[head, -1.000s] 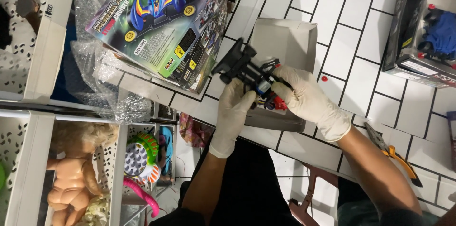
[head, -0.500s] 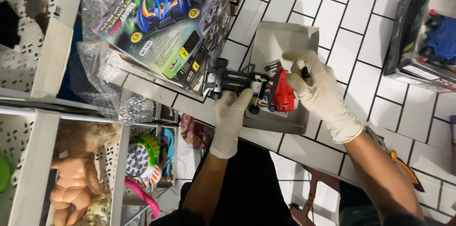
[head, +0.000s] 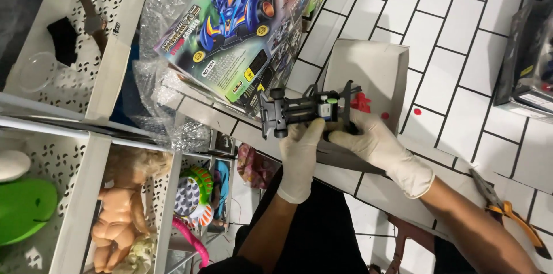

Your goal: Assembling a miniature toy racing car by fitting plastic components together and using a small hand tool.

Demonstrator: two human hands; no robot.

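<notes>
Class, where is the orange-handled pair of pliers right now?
In the head view, the orange-handled pliers lie on the white tiled floor at lower right, just beyond the person's right forearm.

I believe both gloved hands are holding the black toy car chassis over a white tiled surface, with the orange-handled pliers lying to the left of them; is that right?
Nearly: the head view shows the orange-handled pliers lying to the right of the hands, not the left. The left hand and right hand, both gloved, do hold the black toy car chassis over the white tiled surface.

Colourful toy-car box (head: 242, 32) upper centre, dark package (head: 527, 61) right edge
</notes>
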